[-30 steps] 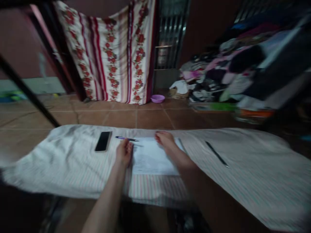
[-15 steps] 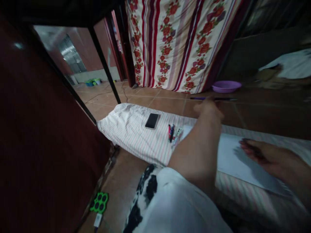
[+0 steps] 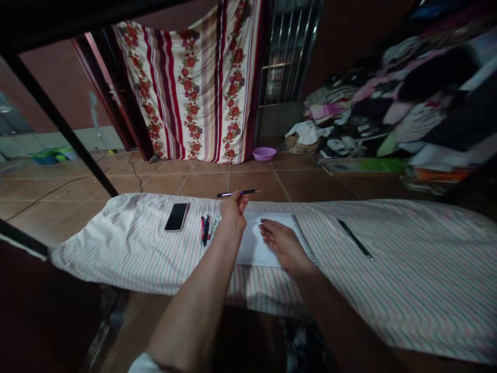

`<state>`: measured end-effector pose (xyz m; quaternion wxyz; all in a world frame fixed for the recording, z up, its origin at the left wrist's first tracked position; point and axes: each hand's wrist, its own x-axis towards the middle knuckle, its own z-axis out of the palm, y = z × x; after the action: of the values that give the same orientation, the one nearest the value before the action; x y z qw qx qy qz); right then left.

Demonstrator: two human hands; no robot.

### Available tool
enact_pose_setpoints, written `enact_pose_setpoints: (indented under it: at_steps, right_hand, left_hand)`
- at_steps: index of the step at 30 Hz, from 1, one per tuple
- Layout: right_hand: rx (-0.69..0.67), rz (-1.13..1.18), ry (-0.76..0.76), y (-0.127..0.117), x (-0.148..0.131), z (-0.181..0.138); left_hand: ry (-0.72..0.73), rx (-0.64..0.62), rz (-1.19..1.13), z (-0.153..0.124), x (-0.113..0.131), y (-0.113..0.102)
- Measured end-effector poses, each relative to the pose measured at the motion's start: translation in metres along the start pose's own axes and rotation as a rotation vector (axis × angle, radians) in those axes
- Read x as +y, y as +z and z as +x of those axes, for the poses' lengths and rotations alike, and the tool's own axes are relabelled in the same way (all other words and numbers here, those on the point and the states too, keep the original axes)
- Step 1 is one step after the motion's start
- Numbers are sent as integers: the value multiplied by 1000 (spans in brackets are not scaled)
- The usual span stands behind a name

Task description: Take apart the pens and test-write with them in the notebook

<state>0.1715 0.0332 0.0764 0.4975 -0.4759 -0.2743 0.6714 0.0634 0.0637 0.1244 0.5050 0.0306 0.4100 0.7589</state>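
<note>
My left hand (image 3: 233, 211) is closed around a purple pen (image 3: 237, 194), held level just above the far edge of a white spiral notebook (image 3: 256, 243). On the notebook's page my right hand (image 3: 282, 242) lies flat, fingers stretched out. The notebook rests on a pink-striped white cloth (image 3: 132, 243) spread over the tiled floor. Several coloured pens (image 3: 205, 228) lie just left of my left hand, and a black phone (image 3: 177, 216) lies further left on the cloth.
A dark pen (image 3: 355, 239) lies on the cloth to the right. Behind are a flowered curtain (image 3: 194, 83), a purple bowl (image 3: 264, 153) and a heap of clothes (image 3: 396, 103). A black metal bar (image 3: 58, 119) slants across the left.
The pen that lay on the cloth a second ago is now lifted in my left hand. The view swung left and back to the centre. My right hand stayed on the notebook.
</note>
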Motion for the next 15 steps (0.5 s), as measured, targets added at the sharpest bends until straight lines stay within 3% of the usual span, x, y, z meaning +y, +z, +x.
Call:
enact_pose_setpoints:
  at_steps: [7, 15]
  right_hand:
    - [-82, 255, -73, 26, 29, 8]
    - [-167, 273, -93, 35, 40, 24]
  left_hand:
    - [46, -84, 8, -3, -17, -44]
    - [174, -170, 103, 7, -38, -71]
